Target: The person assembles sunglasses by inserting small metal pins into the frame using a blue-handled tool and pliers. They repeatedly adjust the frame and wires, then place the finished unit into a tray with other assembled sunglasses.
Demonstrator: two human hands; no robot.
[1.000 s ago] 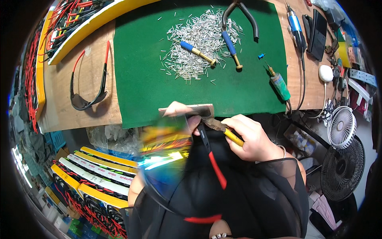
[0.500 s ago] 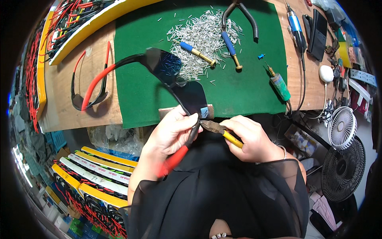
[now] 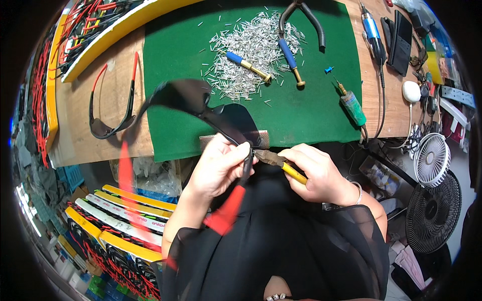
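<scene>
Near the front edge of the green mat, my left hand [image 3: 217,168] pinches a pair of black sunglasses [image 3: 233,118] at one hinge. Their dark lenses reach out over the mat, and the red-tipped arms are blurred by motion, one of them hanging out to the left. My right hand [image 3: 320,174] is closed round yellow-handled pliers [image 3: 268,157]. The rusty jaws meet the sunglasses at the hinge beside my left thumb. Whatever small part sits between the jaws is too small to make out.
Loose silver pins [image 3: 241,55] lie heaped on the green mat [image 3: 175,45], with two blue-handled tools [image 3: 288,55] among them. Black-handled pliers [image 3: 314,25] and a green-handled tool [image 3: 354,110] lie further right. Other sunglasses [image 3: 108,131] rest at left. Fans [image 3: 432,160] stand at right.
The sunglasses have turned in my left hand: the lens front has dropped toward me and the far red-tipped arm has swung down to the left. The pliers stay at the hinge.
</scene>
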